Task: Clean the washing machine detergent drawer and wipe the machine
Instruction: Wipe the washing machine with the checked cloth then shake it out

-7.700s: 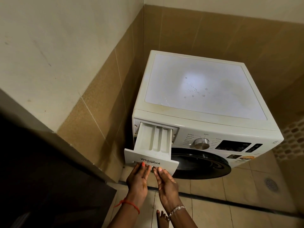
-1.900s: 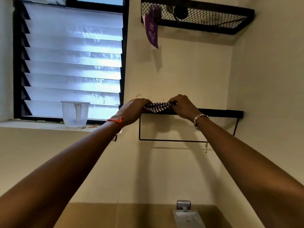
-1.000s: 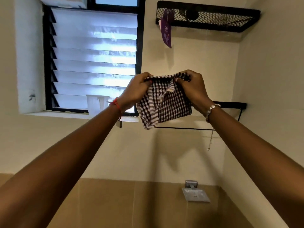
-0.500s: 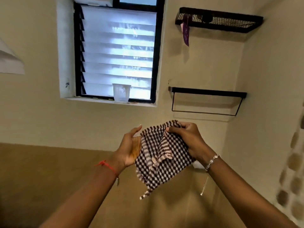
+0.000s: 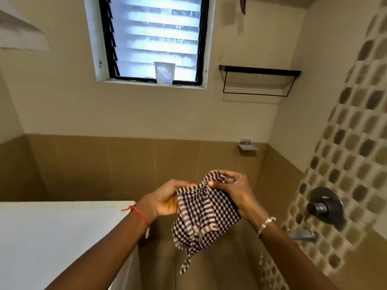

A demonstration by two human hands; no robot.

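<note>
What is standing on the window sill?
A translucent plastic cup stands on the window sill, in front of the louvred glass. Whether anything is inside the cup cannot be told from below.

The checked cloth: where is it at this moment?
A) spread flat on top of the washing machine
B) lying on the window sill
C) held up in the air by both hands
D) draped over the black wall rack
C: the left hand and the right hand both grip the checked cloth near its top, and it hangs free, clear of the washing machine and the black rack.
</note>
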